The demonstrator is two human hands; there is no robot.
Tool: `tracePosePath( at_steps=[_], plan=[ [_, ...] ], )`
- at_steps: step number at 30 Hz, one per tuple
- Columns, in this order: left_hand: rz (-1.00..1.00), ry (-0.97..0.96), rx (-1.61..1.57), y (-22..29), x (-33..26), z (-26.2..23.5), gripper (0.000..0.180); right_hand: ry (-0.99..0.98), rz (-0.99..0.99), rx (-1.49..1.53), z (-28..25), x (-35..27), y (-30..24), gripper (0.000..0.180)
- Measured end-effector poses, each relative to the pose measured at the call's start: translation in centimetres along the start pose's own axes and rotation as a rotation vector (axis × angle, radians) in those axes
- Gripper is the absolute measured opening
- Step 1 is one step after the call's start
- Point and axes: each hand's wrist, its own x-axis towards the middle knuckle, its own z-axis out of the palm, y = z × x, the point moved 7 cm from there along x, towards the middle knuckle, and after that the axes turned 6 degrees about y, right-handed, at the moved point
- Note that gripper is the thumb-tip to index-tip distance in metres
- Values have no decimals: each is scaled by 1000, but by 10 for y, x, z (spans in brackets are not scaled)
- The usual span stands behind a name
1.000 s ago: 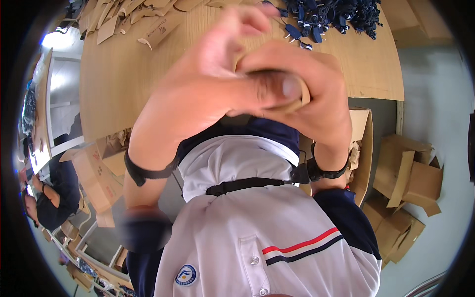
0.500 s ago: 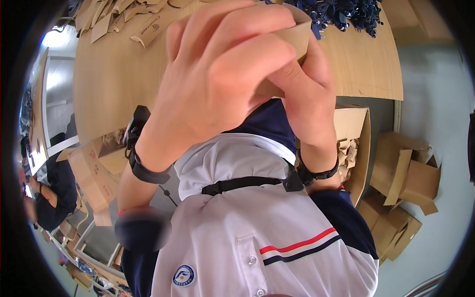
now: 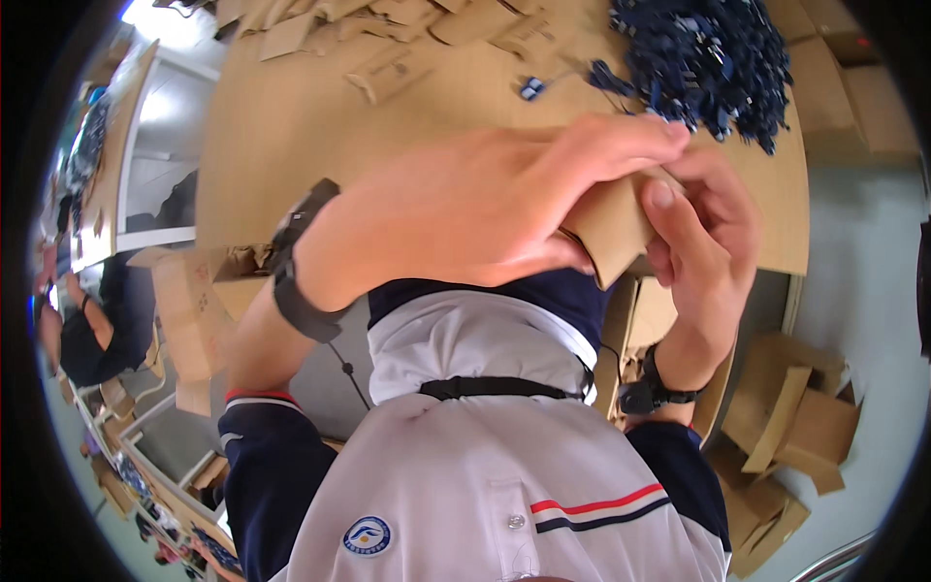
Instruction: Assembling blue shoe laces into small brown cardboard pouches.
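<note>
My left hand (image 3: 465, 209) and right hand (image 3: 703, 228) pinch a small brown cardboard box (image 3: 611, 228) between them, fingers pressed onto its sides, its long axis tilting down toward my chest. Beyond the box on the table (image 3: 291, 126) lie flat cardboard blanks (image 3: 388, 68) and a dark blue parts heap (image 3: 703, 58).

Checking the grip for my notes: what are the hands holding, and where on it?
A small brown cardboard piece, held by both hands: left hand over its top, right hand at its right edge.

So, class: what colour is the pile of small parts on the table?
Dark navy blue pile of small parts, head view.
</note>
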Motion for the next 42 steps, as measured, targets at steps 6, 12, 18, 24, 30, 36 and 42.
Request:
tracePosePath(
  at_steps=[6,12,18,24,30,36,42],
  plan=[
    [-95,426,340,-1,11,-20,27,223,-608,-476,0,-5,-23,11],
    [-404,333,-420,-12,15,-7,17,213,-1112,-757,17,-19,-48,20],
    [-138,691,-315,-7,-3,-9,19,267,-822,-521,20,-13,-31,29],
    [62,955,44,12,-14,0,22,365,-961,-315,33,-17,-26,12],
    [-305,752,-48,9,-22,-3,21,116,-786,-422,7,-6,-25,28],
    [-476,623,-725,-6,-33,48,25,-4,-718,-451,20,-11,14,29],
    [-649,102,-643,6,-32,35,21,-349,-318,-300,7,-21,37,25]
  ],
)
